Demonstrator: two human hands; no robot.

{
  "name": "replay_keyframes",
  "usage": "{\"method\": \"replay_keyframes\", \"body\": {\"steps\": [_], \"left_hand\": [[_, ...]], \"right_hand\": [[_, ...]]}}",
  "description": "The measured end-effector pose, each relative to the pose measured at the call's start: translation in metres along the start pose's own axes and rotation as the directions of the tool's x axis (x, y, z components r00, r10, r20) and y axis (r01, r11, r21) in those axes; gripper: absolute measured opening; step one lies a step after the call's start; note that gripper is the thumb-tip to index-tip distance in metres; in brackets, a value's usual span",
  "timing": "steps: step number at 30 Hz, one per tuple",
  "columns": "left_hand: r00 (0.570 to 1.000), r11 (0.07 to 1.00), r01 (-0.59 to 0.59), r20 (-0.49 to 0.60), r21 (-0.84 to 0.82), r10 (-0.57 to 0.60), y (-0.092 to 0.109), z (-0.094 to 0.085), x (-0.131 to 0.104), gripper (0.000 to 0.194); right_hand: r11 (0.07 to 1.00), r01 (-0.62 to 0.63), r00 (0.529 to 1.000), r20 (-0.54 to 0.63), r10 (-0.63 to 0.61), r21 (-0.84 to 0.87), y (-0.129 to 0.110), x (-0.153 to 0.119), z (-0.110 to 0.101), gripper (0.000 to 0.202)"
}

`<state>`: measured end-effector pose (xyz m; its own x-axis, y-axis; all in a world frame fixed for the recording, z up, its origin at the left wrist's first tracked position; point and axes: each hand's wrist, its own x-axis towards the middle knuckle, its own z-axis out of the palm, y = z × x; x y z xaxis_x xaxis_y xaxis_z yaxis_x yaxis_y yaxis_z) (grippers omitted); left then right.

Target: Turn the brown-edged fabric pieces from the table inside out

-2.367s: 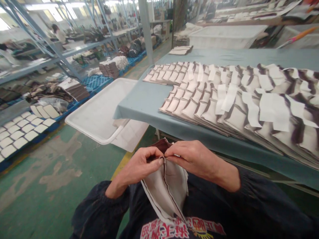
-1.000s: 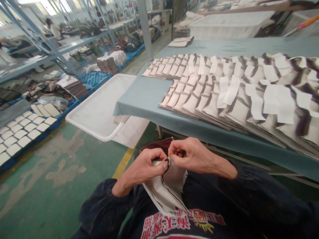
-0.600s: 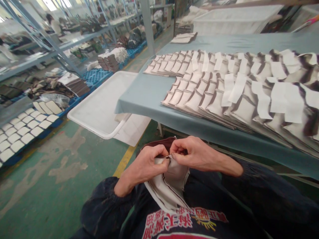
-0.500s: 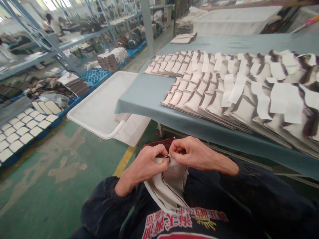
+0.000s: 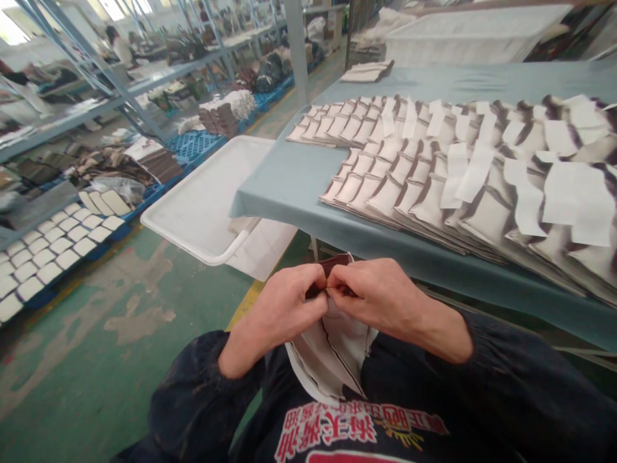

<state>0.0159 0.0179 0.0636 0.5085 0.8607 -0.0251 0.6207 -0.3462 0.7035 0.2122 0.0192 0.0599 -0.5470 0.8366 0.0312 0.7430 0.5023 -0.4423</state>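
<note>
Close to my body hangs a sewn fabric piece (image 5: 332, 347), off-white with dark seam lines and a brown part at its far end. My left hand (image 5: 294, 299) pinches its upper edge from the left, thumb and forefinger closed on the cloth. From the other side my right hand (image 5: 373, 292) grips the same edge, its fingertips touching those of the left. Whatever lies exactly between the fingertips is too small to make out. The lower end of the piece rests against the dark apron (image 5: 366, 424) with red and white lettering.
A table with a blue-grey cover (image 5: 279, 183) stands ahead, bearing overlapping rows of beige fabric pieces (image 5: 380, 186) and white paper strips (image 5: 475, 170). A white plastic bin (image 5: 193, 212) is on the floor left of it. Blue pallets (image 5: 197, 145) and shelving line the left side.
Both hands have risen slightly and come closer together at the fabric's edge, still pinching it. The view has shifted a little to the left.
</note>
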Motion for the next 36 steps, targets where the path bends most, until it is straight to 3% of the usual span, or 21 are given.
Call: {"method": "replay_keyframes", "body": {"steps": [5,10,14,18,22,27,31,36], "left_hand": [[0.999,0.937,0.043,0.036,-0.345,-0.033,-0.007,-0.003,-0.001,0.009],[0.999,0.921,0.005,-0.032,-0.389,-0.019,-0.004,-0.004,-0.001,0.009],[1.000,0.920,0.007,0.003,-0.393,-0.007,-0.007,-0.005,0.000,0.012],[0.996,0.958,-0.054,0.048,-0.282,0.070,-0.010,-0.009,0.000,0.015],[0.979,0.978,-0.197,0.034,-0.065,0.200,-0.008,-0.013,-0.002,0.015],[0.934,0.919,-0.346,-0.021,0.191,0.356,-0.010,-0.010,-0.006,0.019],[0.898,0.837,-0.417,0.016,0.354,0.441,-0.016,-0.005,-0.008,0.025],[0.854,0.790,-0.483,0.007,0.378,0.519,-0.017,-0.006,-0.008,0.023]], "right_hand": [[0.972,-0.023,0.999,-0.032,0.031,0.234,0.004,0.002,-0.005,0.015],[0.984,0.014,1.000,-0.022,-0.010,0.176,0.002,0.005,-0.009,0.013],[0.964,0.006,1.000,-0.031,0.003,0.267,0.005,0.005,-0.007,0.011],[0.914,-0.069,0.998,0.031,0.062,0.400,0.011,0.004,-0.002,0.010],[0.863,-0.076,0.997,0.062,0.052,0.499,0.016,0.005,0.003,0.010],[0.705,-0.140,0.988,0.141,0.057,0.695,0.021,0.008,0.006,0.010],[0.568,-0.199,0.976,0.215,0.040,0.798,0.020,0.008,0.004,0.010],[0.469,-0.222,0.969,0.249,0.005,0.855,0.020,0.011,0.003,0.014]]}}
